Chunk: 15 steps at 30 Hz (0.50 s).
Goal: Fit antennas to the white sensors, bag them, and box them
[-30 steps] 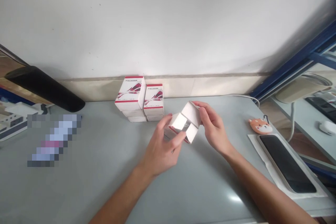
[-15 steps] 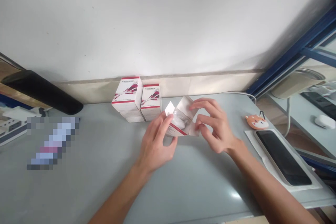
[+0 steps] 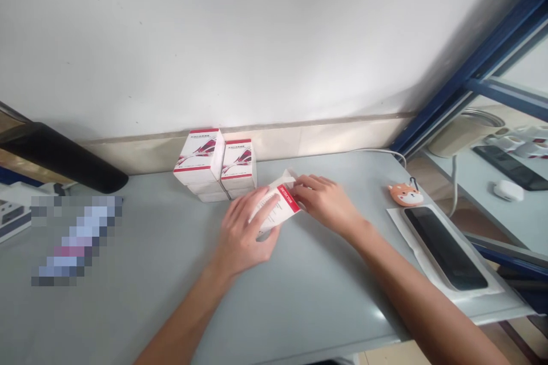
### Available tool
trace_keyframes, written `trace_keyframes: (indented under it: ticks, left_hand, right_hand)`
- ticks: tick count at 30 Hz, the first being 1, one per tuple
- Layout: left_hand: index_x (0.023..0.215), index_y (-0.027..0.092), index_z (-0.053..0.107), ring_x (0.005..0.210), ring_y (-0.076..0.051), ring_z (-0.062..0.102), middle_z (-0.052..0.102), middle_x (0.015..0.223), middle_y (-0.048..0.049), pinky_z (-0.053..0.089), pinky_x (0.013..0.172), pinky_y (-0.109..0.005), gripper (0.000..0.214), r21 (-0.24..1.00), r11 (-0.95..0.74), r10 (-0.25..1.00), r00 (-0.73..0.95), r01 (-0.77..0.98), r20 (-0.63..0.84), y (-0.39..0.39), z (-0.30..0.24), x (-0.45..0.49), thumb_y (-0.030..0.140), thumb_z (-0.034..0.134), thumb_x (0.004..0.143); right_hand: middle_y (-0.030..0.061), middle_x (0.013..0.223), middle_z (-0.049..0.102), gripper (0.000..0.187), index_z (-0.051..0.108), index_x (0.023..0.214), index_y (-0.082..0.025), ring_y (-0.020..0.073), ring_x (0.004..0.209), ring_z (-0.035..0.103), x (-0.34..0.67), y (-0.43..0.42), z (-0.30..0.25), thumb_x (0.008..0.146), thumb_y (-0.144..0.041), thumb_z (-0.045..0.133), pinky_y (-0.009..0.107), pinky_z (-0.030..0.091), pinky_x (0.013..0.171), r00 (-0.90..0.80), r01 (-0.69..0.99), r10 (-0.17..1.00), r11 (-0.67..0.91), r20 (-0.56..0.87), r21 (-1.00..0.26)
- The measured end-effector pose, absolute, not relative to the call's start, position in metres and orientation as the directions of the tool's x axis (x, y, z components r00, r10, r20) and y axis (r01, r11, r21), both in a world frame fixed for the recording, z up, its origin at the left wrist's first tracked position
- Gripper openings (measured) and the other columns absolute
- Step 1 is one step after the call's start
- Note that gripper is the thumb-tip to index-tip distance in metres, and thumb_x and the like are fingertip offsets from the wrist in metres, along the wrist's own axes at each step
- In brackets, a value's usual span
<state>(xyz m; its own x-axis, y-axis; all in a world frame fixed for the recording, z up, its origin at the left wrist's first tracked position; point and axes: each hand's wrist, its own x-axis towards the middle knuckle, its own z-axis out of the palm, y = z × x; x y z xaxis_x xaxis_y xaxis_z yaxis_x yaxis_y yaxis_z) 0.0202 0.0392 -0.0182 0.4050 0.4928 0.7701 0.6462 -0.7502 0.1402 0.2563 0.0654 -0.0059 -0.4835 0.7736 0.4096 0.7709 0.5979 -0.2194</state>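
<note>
A small white and red cardboard box (image 3: 277, 207) with the word DETECTOR on its side is tilted above the desk. My left hand (image 3: 246, 231) grips it, with the thumb on the near side and the fingers across the printed face. At the box's right end, my right hand (image 3: 321, 197) has its fingers curled against the opening beside a raised white flap (image 3: 287, 178). Those fingertips are hidden, so what they pinch cannot be made out. The box's inside does not show from this angle.
Matching boxes (image 3: 199, 151) stand stacked against the wall behind my left hand. To the right, a phone (image 3: 445, 248) lies on white paper near an orange animal-faced case (image 3: 406, 194). A black cylinder (image 3: 81, 157) and a pixelated patch (image 3: 81, 239) are at left. A blue frame (image 3: 454, 63) borders the right.
The box has turned so its printed side faces me, hiding the clear-wrapped contents seen before. My right hand has moved left from the spread flaps and its fingers have closed at the opening.
</note>
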Motion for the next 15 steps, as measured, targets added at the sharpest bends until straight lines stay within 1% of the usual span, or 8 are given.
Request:
trace_keyframes:
  ticks: [2, 3, 4, 6, 8, 11, 13, 15]
  left_hand:
    - [0.153, 0.024, 0.048, 0.119, -0.031, 0.073, 0.071, 0.137, -0.016, 0.058, 0.098, -0.043, 0.078, 0.183, -0.726, 0.537, 0.38, 0.663, 0.753, 0.041, -0.018, 0.019, 0.017, 0.08, 0.081]
    - [0.153, 0.023, 0.047, 0.118, -0.031, 0.074, 0.071, 0.137, -0.0155, 0.059, 0.097, -0.042, 0.078, 0.213, -0.71, 0.569, 0.37, 0.671, 0.734, 0.041, -0.017, 0.018, 0.02, 0.079, 0.082]
    - [0.153, 0.023, 0.047, 0.117, -0.03, 0.074, 0.071, 0.138, -0.0146, 0.059, 0.096, -0.041, 0.077, 0.24, -0.692, 0.604, 0.364, 0.681, 0.709, 0.041, -0.017, 0.019, 0.022, 0.078, 0.083]
    - [0.149, 0.025, 0.052, 0.115, -0.029, 0.074, 0.07, 0.139, -0.0119, 0.06, 0.093, -0.039, 0.067, 0.295, -0.652, 0.677, 0.362, 0.698, 0.641, 0.04, -0.015, 0.021, 0.025, 0.075, 0.086]
    - [0.142, 0.027, 0.058, 0.116, -0.029, 0.074, 0.07, 0.14, -0.0093, 0.061, 0.092, -0.039, 0.055, 0.348, -0.618, 0.734, 0.359, 0.705, 0.576, 0.038, -0.014, 0.023, 0.027, 0.072, 0.088]
    - [0.141, 0.028, 0.059, 0.124, -0.029, 0.071, 0.068, 0.144, -0.0085, 0.06, 0.097, -0.041, 0.049, 0.429, -0.595, 0.786, 0.381, 0.679, 0.486, 0.037, -0.012, 0.025, 0.031, 0.068, 0.093]
    - [0.144, 0.028, 0.057, 0.129, -0.028, 0.069, 0.066, 0.147, -0.009, 0.06, 0.101, -0.041, 0.049, 0.451, -0.591, 0.8, 0.419, 0.668, 0.428, 0.04, -0.011, 0.026, 0.033, 0.066, 0.096]
    - [0.145, 0.028, 0.058, 0.131, -0.029, 0.068, 0.065, 0.149, -0.0096, 0.06, 0.103, -0.044, 0.048, 0.429, -0.599, 0.798, 0.458, 0.677, 0.391, 0.046, -0.011, 0.029, 0.034, 0.065, 0.097]
  right_hand:
    - [0.0065, 0.101, 0.074, 0.019, 0.07, 0.101, -0.022, 0.0194, 0.08, 0.061, 0.259, 0.069, -0.009, 0.102, -0.011, 0.055, 0.033, 0.041, 0.069, -0.472, 0.772, 0.775, 0.594, 0.419, -0.228]
    - [0.0064, 0.102, 0.074, 0.021, 0.069, 0.102, -0.023, 0.0194, 0.082, 0.061, 0.262, 0.072, -0.009, 0.101, -0.009, 0.053, 0.033, 0.041, 0.071, -0.452, 0.76, 0.788, 0.585, 0.418, -0.282]
    - [0.006, 0.102, 0.073, 0.022, 0.069, 0.101, -0.023, 0.0194, 0.084, 0.061, 0.267, 0.075, -0.009, 0.1, -0.008, 0.053, 0.033, 0.042, 0.075, -0.407, 0.728, 0.815, 0.562, 0.412, -0.393]
    - [0.0046, 0.102, 0.071, 0.018, 0.068, 0.098, -0.023, 0.0197, 0.089, 0.061, 0.281, 0.081, -0.008, 0.099, -0.01, 0.056, 0.034, 0.045, 0.083, -0.28, 0.575, 0.885, 0.464, 0.371, -0.674]
    - [0.0037, 0.101, 0.07, 0.007, 0.067, 0.098, -0.023, 0.0197, 0.091, 0.062, 0.296, 0.088, -0.006, 0.1, -0.022, 0.06, 0.037, 0.05, 0.088, -0.172, 0.374, 0.937, 0.349, 0.305, -0.859]
    - [0.0031, 0.097, 0.069, 0.028, 0.063, 0.1, -0.022, 0.0189, 0.084, 0.065, 0.312, 0.096, -0.006, 0.103, -0.049, 0.055, 0.04, 0.059, 0.081, -0.105, 0.207, 0.962, 0.27, 0.253, -0.94]
    - [0.0018, 0.092, 0.067, 0.039, 0.06, 0.098, -0.022, 0.0176, 0.076, 0.065, 0.319, 0.101, -0.007, 0.1, -0.061, 0.055, 0.04, 0.063, 0.072, -0.034, 0.109, 0.973, 0.229, 0.226, -0.967]
    - [-0.0003, 0.086, 0.065, 0.044, 0.057, 0.096, -0.023, 0.0162, 0.071, 0.064, 0.326, 0.105, -0.008, 0.094, -0.067, 0.061, 0.039, 0.065, 0.068, 0.079, 0.02, 0.976, 0.204, 0.205, -0.979]
